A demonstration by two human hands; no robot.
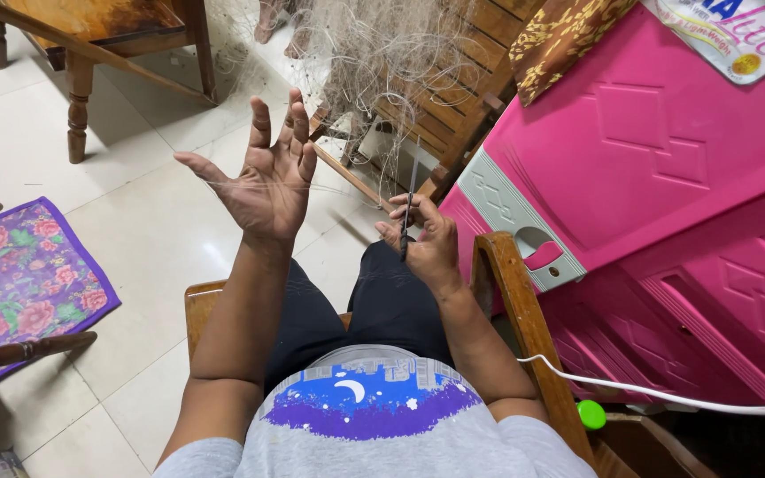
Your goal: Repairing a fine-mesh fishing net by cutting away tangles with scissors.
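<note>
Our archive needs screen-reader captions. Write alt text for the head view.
A seated person's left hand is raised open, thin net threads across its fingers, while the right hand grips a dark netting needle. A pale fishing net drapes over a wooden chair ahead, beside a pink plastic cabinet.

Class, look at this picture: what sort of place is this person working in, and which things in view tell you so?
Probably a room in a home. The tiled floor, wooden chairs, a flowered mat and a pink plastic cabinet suggest it. Fishing net hangs ahead; the right hand holds a thin tool.
</note>
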